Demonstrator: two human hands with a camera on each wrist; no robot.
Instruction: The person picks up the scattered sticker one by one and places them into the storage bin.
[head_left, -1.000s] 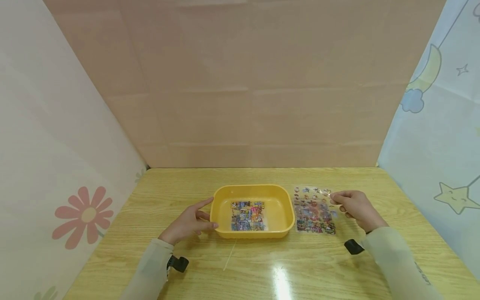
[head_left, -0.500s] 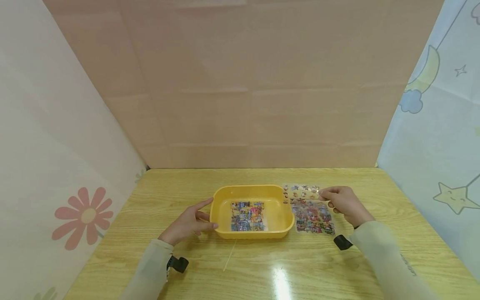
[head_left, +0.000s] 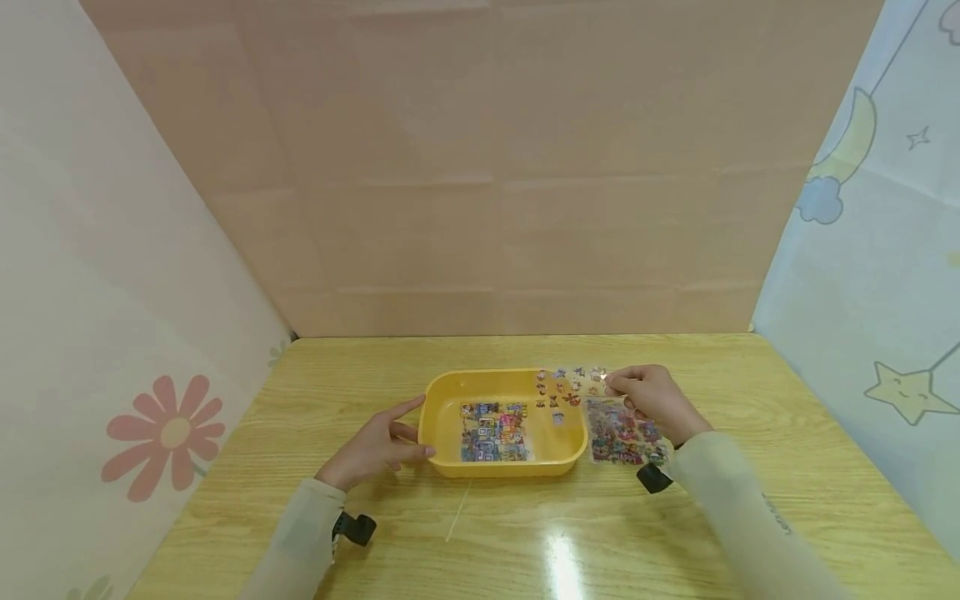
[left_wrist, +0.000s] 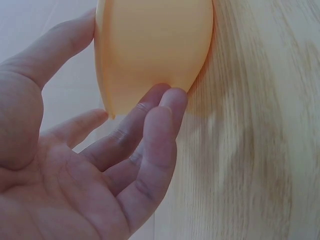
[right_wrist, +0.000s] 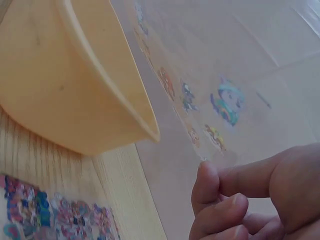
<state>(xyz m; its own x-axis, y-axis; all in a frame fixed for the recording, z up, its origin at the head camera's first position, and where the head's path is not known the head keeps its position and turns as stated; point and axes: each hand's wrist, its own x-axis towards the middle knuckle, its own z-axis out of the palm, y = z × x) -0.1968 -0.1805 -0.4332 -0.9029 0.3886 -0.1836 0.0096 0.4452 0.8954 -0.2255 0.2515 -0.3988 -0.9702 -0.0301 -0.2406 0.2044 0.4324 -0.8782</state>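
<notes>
My left hand (head_left: pixel 378 446) touches the left end of a yellow plastic tray (head_left: pixel 502 470). Its spread fingers (left_wrist: pixel 160 132) lie against the outer wall in the left wrist view, with nothing gripped. Between thumb and forefinger, my right hand (head_left: pixel 656 402) pinches the edge of a clear sticker sheet (head_left: pixel 558 387) printed with small cartoon figures. That sheet hangs over the tray's right part; the right wrist view shows it above the rim. Inside the tray lies a colourful sticker sheet (head_left: pixel 491 433). More colourful stickers (head_left: pixel 624 433) lie on the table right of the tray, beneath the right hand.
A thin pale strip (head_left: pixel 459 510) lies on the wooden table (head_left: pixel 360 362) in front of the tray. Behind the table hangs a plain pinkish-brown backdrop (head_left: pixel 487 167). Patterned cloth walls flank both sides.
My right hand has lifted the clear sticker sheet off the others and carried it left, from the table to over the tray. The left hand has stayed at the tray.
</notes>
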